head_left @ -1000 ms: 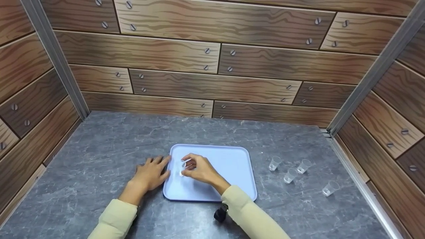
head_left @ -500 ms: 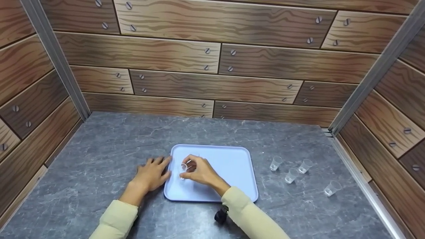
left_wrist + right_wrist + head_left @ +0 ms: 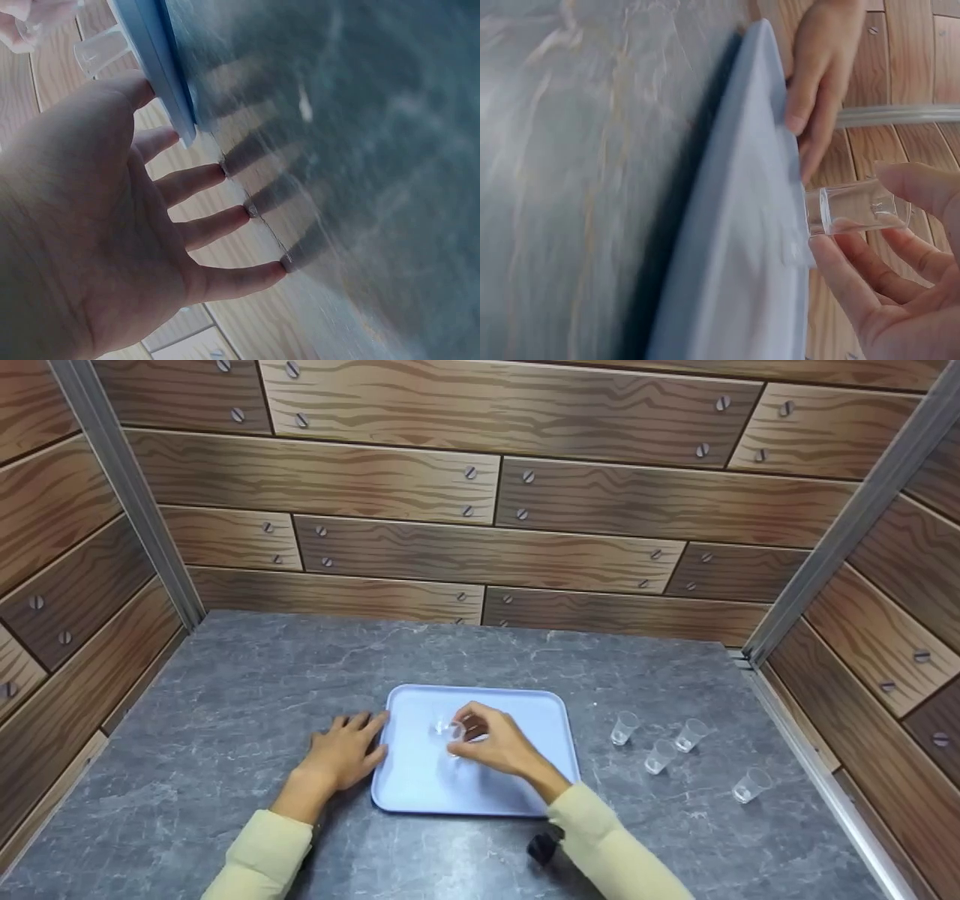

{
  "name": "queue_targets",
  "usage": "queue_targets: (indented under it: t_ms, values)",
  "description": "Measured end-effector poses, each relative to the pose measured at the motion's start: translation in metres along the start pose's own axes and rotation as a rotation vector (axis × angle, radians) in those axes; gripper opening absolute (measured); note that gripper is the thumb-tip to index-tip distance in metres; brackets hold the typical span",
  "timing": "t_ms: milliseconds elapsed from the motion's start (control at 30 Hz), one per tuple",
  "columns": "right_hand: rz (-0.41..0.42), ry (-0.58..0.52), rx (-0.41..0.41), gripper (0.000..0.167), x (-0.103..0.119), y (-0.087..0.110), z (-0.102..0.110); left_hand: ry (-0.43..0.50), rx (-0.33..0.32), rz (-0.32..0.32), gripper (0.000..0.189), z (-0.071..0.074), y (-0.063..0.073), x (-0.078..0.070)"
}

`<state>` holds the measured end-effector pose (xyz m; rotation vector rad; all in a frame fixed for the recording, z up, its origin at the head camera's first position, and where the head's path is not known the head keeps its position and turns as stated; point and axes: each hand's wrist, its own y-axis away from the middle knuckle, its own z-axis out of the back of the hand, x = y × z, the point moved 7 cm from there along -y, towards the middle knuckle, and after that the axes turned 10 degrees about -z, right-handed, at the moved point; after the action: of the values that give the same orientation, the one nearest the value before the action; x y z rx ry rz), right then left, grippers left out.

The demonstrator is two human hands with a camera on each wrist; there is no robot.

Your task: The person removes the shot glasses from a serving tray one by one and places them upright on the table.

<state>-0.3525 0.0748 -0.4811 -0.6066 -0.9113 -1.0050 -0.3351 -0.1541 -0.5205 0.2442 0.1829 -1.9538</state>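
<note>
My right hand (image 3: 491, 741) pinches a small clear shot glass (image 3: 862, 206) between thumb and fingers, over the pale blue tray (image 3: 420, 791). Close by it in the head view is a second clear glass (image 3: 439, 725), partly overlapped by the first. The left wrist view shows that second glass (image 3: 101, 51) standing on the tray, with the right hand's fingertips (image 3: 11, 34) beyond it. My left hand (image 3: 336, 757) lies flat with fingers spread at the tray's left edge. Its thumb and index finger touch the rim, and the other fingertips rest on the table.
Several more clear shot glasses (image 3: 624, 729) stand on the grey marbled table (image 3: 285, 675), right of the tray. One glass (image 3: 751, 786) is set apart, nearer the right wall. Wood-patterned walls (image 3: 480, 555) with metal corner posts close in the back and sides.
My right hand has moved right across the tray with the glass it holds, away from the left edge. A second glass now shows beside it. The left hand stays in place.
</note>
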Motion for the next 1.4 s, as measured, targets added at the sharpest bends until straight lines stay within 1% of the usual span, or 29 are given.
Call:
queue_targets:
  t_ms: [167,400,500,633,800,1100,1400]
  values:
    - [-0.012,0.001,-0.038,0.034,-0.007,0.016,0.032,0.002,-0.005,-0.001,0.057,0.001,0.0,0.0]
    - [-0.045,-0.051,-0.067,0.035,-0.021,0.039,0.071,0.013,-0.006,-0.002,0.057,0.003,0.0,-0.001]
    - [-0.044,-0.046,-0.088,0.035,-0.026,0.05,0.086,0.017,-0.004,-0.005,0.057,0.003,0.0,-0.001]
    - [-0.069,-0.027,-0.13,0.035,-0.034,0.065,0.103,0.013,-0.006,-0.004,0.057,0.004,0.0,-0.001]
    - [-0.104,-0.019,-0.154,0.036,-0.042,0.08,0.119,0.014,-0.006,-0.001,0.057,0.003,0.001,-0.001]
    - [-0.086,-0.01,-0.2,0.035,-0.052,0.101,0.142,0.012,-0.016,0.0,0.056,0.005,0.001,-0.002]
    - [-0.122,0.021,-0.268,0.033,-0.058,0.119,0.161,0.012,-0.021,-0.011,0.056,0.004,0.001,-0.003]
